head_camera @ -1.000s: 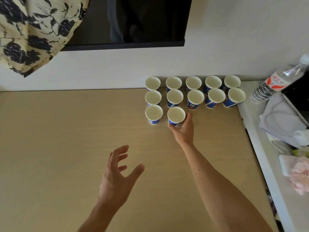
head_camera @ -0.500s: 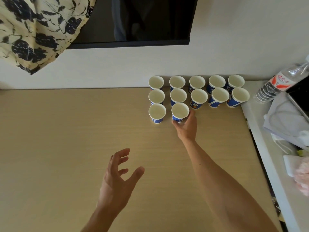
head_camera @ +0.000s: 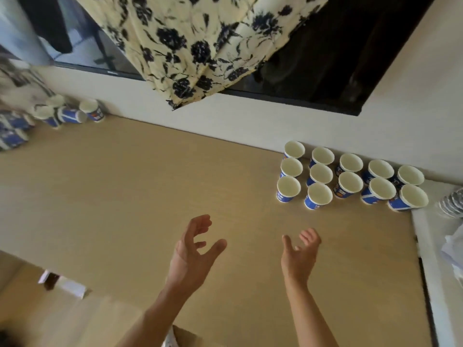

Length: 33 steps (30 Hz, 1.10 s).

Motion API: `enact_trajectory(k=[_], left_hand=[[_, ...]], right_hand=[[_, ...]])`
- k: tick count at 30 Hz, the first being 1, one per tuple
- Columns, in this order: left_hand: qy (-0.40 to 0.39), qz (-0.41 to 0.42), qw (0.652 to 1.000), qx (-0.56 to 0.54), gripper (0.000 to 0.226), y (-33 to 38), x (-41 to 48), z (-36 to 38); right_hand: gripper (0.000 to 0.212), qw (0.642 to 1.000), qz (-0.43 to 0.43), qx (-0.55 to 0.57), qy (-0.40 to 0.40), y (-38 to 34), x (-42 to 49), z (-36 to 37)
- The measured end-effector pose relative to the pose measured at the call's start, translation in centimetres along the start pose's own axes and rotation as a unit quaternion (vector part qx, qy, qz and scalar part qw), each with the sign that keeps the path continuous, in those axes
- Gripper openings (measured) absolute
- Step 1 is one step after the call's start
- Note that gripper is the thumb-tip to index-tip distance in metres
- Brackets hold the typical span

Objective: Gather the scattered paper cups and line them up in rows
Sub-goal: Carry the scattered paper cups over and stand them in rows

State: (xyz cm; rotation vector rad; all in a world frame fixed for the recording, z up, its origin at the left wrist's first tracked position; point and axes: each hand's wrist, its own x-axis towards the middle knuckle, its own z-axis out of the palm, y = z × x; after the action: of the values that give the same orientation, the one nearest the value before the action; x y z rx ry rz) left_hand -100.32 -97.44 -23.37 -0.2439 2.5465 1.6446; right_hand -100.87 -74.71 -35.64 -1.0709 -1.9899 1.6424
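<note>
Several blue-and-white paper cups (head_camera: pixel 348 182) stand upright in rows at the far right of the wooden table (head_camera: pixel 140 196), against the wall. The nearest row holds two cups, the last one placed (head_camera: pixel 318 196) among them. More cups (head_camera: pixel 72 113) lie scattered at the far left corner, some tipped over and blurred. My left hand (head_camera: pixel 193 249) hovers over the table's middle, fingers loosely spread and holding nothing. My right hand (head_camera: pixel 299 254) hangs beside it, also empty, well short of the rows.
A floral cloth (head_camera: pixel 200 43) hangs over a dark screen (head_camera: pixel 338 53) on the wall. A plastic bottle (head_camera: pixel 452 201) and white items lie on a white ledge (head_camera: pixel 431 259) at the right. The table's near-left edge drops to the floor (head_camera: pixel 15 291).
My right hand let go of the front-row cup and drew back toward me. The view swung left, bringing the scattered cups at the far left into sight.
</note>
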Motion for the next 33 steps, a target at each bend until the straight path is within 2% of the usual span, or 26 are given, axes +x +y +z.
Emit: enact_trajectory(k=[8, 11, 15, 24, 33], left_hand=[[0.086, 0.007, 0.995, -0.051, 0.05, -0.7, -1.8, -10.2], [0.116, 0.014, 0.991, -0.071, 0.046, -1.6, -3.1, -15.2], [0.15, 0.002, 0.982, -0.116, 0.043, -3.8, -5.0, -22.1], [0.184, -0.008, 0.976, -0.118, 0.04, -8.9, -6.1, -33.5], [0.158, -0.03, 0.979, -0.123, 0.041, -11.4, 1.7, -37.4]], right_hand=[[0.065, 0.984, -0.051, 0.068, -0.156, -8.1, -11.9, 7.4], [0.062, 0.971, -0.066, 0.067, -0.221, -10.7, -16.4, 10.8], [0.056, 0.956, -0.095, 0.065, -0.27, -13.6, -22.4, 14.7], [0.055, 0.944, -0.086, 0.08, -0.307, -14.2, -32.4, 22.8], [0.059, 0.951, -0.051, 0.059, -0.299, -14.1, -30.2, 31.1]])
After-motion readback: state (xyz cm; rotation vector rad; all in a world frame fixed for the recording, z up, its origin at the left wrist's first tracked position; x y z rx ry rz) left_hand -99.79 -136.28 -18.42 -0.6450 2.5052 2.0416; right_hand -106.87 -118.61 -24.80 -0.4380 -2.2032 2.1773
